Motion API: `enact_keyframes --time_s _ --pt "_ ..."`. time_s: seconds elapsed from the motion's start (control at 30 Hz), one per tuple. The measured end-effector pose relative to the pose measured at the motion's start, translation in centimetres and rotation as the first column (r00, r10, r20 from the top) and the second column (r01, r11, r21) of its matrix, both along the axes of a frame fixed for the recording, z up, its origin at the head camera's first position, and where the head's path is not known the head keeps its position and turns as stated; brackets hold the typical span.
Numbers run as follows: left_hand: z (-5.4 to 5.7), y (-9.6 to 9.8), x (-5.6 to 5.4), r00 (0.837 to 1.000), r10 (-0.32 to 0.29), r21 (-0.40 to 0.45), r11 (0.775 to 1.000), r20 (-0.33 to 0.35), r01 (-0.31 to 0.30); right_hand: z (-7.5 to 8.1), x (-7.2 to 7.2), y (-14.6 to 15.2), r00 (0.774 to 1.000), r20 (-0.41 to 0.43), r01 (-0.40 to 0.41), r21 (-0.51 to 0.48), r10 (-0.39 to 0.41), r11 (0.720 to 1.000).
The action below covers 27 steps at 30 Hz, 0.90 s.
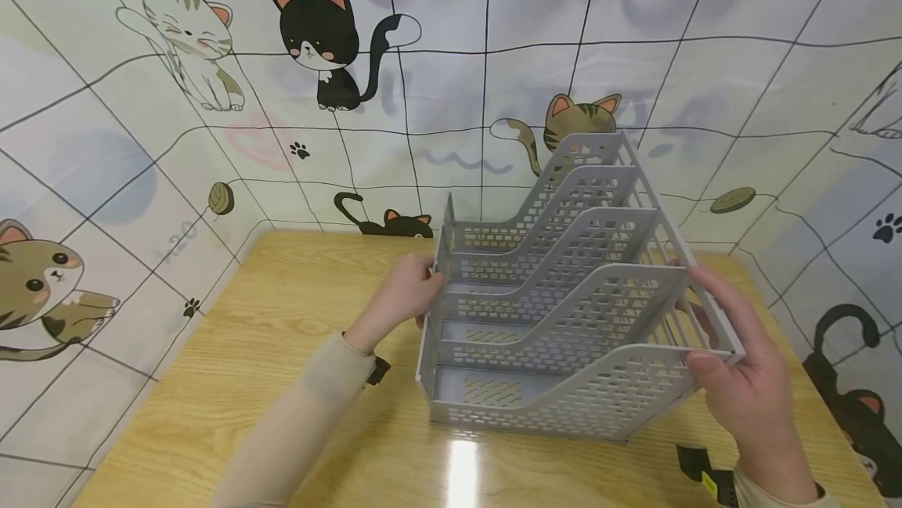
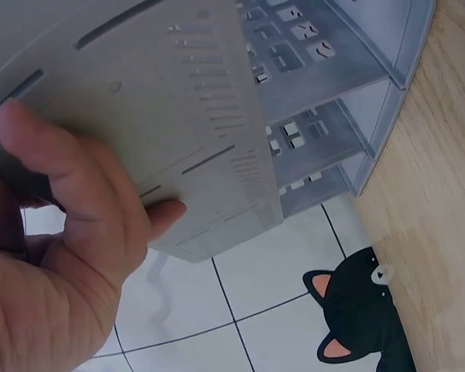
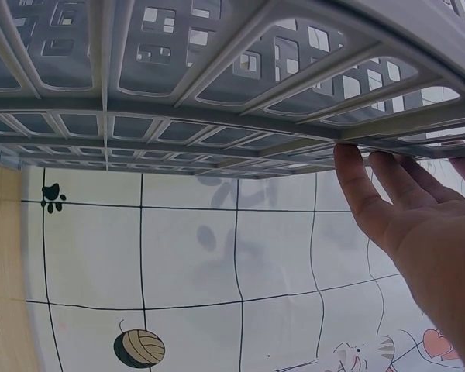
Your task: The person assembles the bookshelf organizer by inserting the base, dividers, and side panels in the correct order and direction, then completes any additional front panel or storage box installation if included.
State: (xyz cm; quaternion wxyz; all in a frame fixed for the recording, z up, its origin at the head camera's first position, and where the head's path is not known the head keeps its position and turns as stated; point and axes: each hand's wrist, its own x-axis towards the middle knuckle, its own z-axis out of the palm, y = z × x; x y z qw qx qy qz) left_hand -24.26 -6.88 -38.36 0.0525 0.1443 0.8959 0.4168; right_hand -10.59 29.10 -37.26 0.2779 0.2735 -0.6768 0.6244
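A grey plastic file rack [image 1: 550,336] is tilted above the wooden table, with several perforated dividers forming compartments. On its left side, my left hand [image 1: 405,293] grips the low end, its thumb at the panel's edge. The left wrist view shows that hand [image 2: 77,225] bent against the slotted outer face of the rack [image 2: 163,116]. My right hand [image 1: 750,375] holds the barred frame on the right, thumb on the near corner and fingers behind the bars. In the right wrist view, the fingertips [image 3: 349,159] touch the underside of the openwork frame [image 3: 232,124].
The light wooden table [image 1: 232,328] lies underneath. White tile-patterned sheeting [image 1: 451,93] printed with cartoon cats rises at the back and both sides. Black straps [image 1: 705,477] hang by the right wrist.
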Motion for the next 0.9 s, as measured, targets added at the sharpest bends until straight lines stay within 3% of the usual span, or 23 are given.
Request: enact_keyframes --time_s 0.27,0.5,0.9 --pt "-0.1 1.1 0.3 0.994 0.048 0.0 0.999 0.093 -0.048 0.1 0.1 -0.1 1.0 0.011 0.016 0.001 -0.016 1.0" --pt "-0.2 1.3 0.4 0.994 0.069 0.03 0.997 0.084 -0.072 0.1 0.2 -0.1 0.999 0.028 0.018 -0.015 -0.017 1.0" --pt "-1.1 1.1 0.5 0.996 0.013 0.016 1.0 0.088 -0.014 0.0 0.0 -0.3 1.0 0.002 0.005 -0.002 -0.005 1.0"
